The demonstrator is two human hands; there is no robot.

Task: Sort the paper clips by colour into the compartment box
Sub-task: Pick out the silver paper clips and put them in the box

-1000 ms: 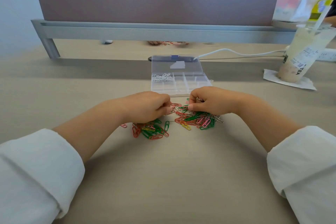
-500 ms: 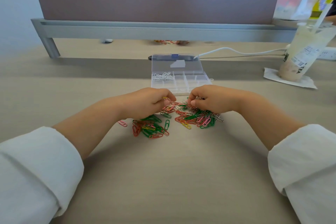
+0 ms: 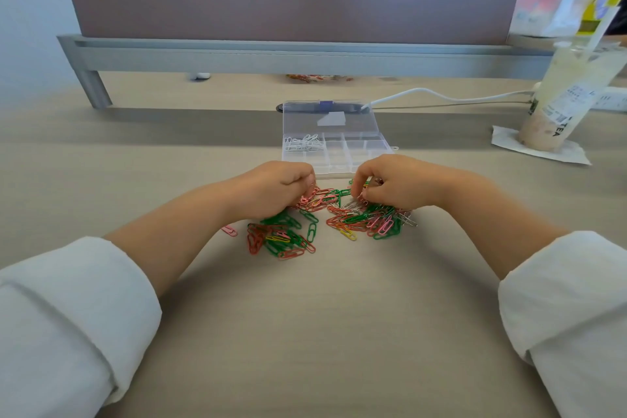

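clips [image 3: 283, 234] show more beside left hand [image 3: 276, 188]

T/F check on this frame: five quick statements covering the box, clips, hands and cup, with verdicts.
1. White paper clips lie in the far-left compartment of the compartment box. True.
2. The box lid is shut. False: it is open, folded back.
3. The left hand and the right hand are both down at the coloured paper clips, fingers curled. True.
4. The drink cup stands left of the box. False: it stands to the right, on a napkin.
5. A lone pink clip lies apart, left of the pile. True.
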